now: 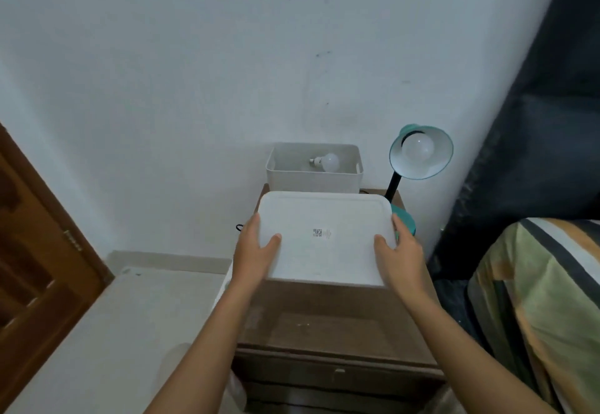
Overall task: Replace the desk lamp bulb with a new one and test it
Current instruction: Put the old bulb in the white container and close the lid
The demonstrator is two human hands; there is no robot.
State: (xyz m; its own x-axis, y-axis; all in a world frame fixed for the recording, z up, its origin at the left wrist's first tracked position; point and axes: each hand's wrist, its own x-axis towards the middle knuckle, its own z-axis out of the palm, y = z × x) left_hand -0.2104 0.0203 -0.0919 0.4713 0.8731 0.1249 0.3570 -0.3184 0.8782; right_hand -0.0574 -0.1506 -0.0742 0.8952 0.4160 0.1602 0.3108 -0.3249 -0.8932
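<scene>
A teal desk lamp [431, 141] stands at the back right of a brown nightstand [324, 326], its shade tilted toward me with a white bulb [418, 148] in it, unlit. Against the wall sits an open white storage box [314, 180] with one loose white bulb [328, 162] lying inside. I hold the box's flat white lid [324, 251] above the nightstand in front of the box. My left hand [256, 251] grips the lid's left edge and my right hand [397, 251] grips its right edge, thumbs on top.
A bed with a striped green and orange cover [545, 300] lies to the right, dark curtain [552, 121] above it. A brown wooden door [35, 251] is at the left, pale floor [130, 316] below. A black cable [239, 227] hangs left of the nightstand.
</scene>
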